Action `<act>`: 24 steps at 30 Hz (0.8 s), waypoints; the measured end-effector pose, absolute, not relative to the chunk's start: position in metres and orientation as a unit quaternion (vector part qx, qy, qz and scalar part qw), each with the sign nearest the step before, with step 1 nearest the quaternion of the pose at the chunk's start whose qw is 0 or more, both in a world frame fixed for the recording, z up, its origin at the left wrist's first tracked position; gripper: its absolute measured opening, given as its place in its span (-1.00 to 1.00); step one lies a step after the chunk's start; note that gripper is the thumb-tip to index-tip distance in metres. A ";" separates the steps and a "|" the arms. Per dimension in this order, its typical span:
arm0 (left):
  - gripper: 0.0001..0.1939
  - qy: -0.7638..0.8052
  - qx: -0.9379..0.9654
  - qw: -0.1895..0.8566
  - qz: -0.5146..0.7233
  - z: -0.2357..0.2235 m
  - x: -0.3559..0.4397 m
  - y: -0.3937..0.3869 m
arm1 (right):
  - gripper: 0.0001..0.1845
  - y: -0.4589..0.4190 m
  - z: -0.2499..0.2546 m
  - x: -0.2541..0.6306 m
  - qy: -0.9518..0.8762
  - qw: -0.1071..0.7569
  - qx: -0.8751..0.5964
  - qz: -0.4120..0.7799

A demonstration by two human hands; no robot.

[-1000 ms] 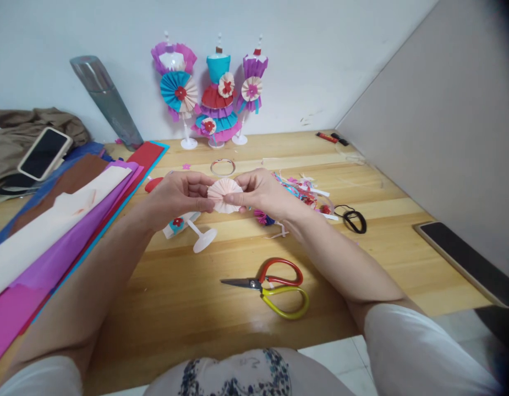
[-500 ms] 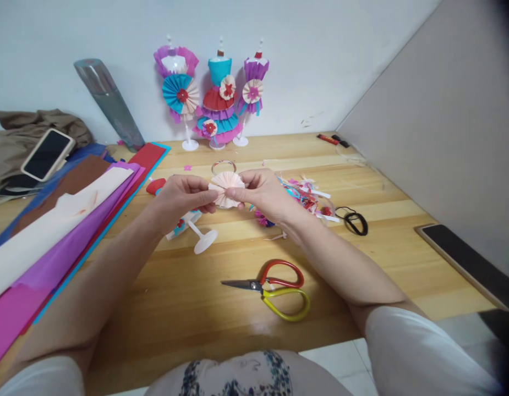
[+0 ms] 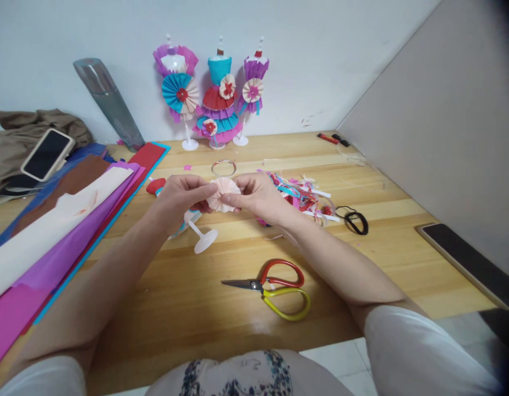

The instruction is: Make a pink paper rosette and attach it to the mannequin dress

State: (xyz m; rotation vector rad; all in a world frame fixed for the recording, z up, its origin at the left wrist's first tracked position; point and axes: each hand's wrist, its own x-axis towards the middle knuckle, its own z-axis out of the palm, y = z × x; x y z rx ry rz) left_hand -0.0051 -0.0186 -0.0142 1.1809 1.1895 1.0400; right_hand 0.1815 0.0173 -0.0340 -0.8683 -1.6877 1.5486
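Observation:
A pale pink pleated paper rosette (image 3: 226, 188) is held up over the middle of the table between both hands. My left hand (image 3: 183, 197) pinches its left edge, thumb on the front. From the right side, my right hand (image 3: 257, 195) grips it with the thumb pressed near its centre. Below my left hand a small mannequin stand (image 3: 205, 241) lies on its side, its upper part largely hidden by the hand. Scissors (image 3: 260, 286) with one red and one yellow handle lie nearer to me, blades pointing left.
Three mannequins in crepe-paper dresses (image 3: 219, 99) stand by the wall. Layered coloured paper sheets (image 3: 64, 231) and a bottle (image 3: 109, 102) are at left. Paper scraps (image 3: 306, 195), a black cord (image 3: 356, 222) and a phone (image 3: 464, 264) lie at right. A tape ring (image 3: 223, 168) sits behind the hands.
The rosette has turned slightly in my fingers and dipped a little. My left thumb has shifted on its left edge. Both hands keep hold of it throughout.

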 end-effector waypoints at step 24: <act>-0.61 0.507 0.542 0.517 0.428 -0.016 -0.001 -0.020 | -0.63 0.020 -0.038 0.179 -0.594 0.333 -0.321 0.658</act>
